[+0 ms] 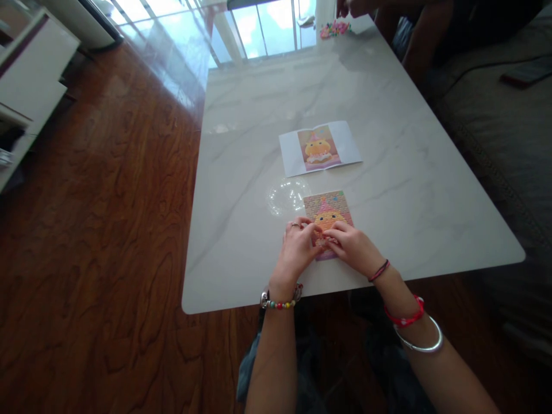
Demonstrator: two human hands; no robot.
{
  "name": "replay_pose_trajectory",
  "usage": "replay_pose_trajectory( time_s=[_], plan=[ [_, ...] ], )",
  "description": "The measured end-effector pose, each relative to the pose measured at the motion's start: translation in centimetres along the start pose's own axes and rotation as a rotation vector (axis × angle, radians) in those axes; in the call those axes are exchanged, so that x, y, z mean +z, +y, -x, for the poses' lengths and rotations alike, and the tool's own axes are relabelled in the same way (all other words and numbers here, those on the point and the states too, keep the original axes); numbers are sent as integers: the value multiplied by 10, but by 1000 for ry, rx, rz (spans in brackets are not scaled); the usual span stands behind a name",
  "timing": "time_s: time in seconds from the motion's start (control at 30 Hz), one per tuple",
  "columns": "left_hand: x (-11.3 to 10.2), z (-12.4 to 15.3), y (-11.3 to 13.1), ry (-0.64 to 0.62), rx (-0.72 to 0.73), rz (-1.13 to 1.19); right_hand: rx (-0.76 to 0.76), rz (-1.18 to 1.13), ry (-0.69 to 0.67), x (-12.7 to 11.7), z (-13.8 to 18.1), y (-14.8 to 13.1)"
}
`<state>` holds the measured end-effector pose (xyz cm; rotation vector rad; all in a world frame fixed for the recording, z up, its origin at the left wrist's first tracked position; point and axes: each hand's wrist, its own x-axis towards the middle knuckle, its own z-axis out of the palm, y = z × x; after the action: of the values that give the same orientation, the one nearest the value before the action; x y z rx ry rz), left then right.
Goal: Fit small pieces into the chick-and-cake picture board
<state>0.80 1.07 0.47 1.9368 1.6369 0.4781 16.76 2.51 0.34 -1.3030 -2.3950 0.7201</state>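
Observation:
A small jigsaw puzzle lies on the table near its front edge, with visible piece lines and a yellow cartoon animal in a pink party hat. My left hand rests over the lower left of the puzzle, its thumb and fingers curled together. From the right, my right hand meets it, thumb and fingertips pinched over the lower part. The two sets of fingertips almost touch. Whatever is between them is too small or hidden to make out. Part of the puzzle's lower half is covered by my hands.
Beyond the puzzle lies a creased paper sheet printed with a matching picture. At the far end of the white marbled table is a pile of colourful small items, beside another person's hand. A phone lies on the sofa at right.

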Motion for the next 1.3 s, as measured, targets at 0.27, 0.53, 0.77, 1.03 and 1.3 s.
replay_pose_trajectory(
  time_s=[0.27,0.53,0.77,1.03,1.3],
  plan=[
    [0,2,4,-5,-80,4,36,149,-28,4,-1,-7],
    [1,4,8,1,-149,19,37,213,-89,2,-9,-9],
    [3,5,11,27,-211,26,83,219,-173,1,-17,-6],
    [0,7,15,22,-246,11,89,256,-234,0,-15,-7],
    [0,6,16,37,-257,23,49,165,-126,1,-10,-7]
  ],
)
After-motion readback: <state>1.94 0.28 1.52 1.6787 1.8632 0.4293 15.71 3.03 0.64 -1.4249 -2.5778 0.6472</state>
